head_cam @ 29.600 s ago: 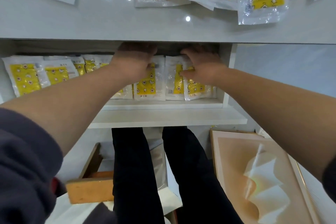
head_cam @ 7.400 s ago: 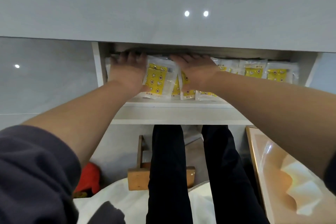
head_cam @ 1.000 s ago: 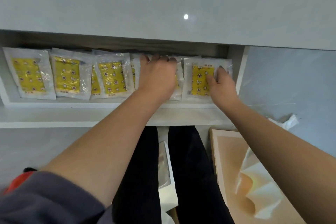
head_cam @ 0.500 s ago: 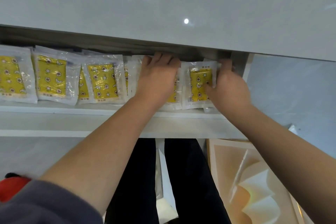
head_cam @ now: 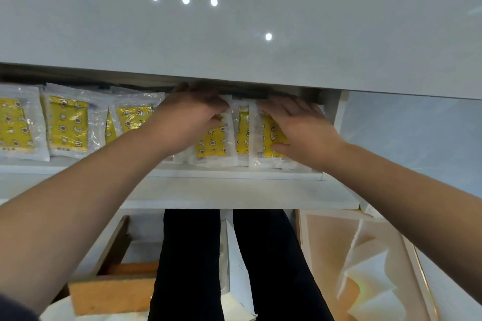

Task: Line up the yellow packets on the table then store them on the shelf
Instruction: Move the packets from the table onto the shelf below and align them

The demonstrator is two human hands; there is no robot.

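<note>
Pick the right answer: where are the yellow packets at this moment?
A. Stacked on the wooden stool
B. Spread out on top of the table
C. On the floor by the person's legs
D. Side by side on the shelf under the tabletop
D: the yellow packets sit in a row on the shelf, with the left hand and right hand resting on those at its right end.
</note>
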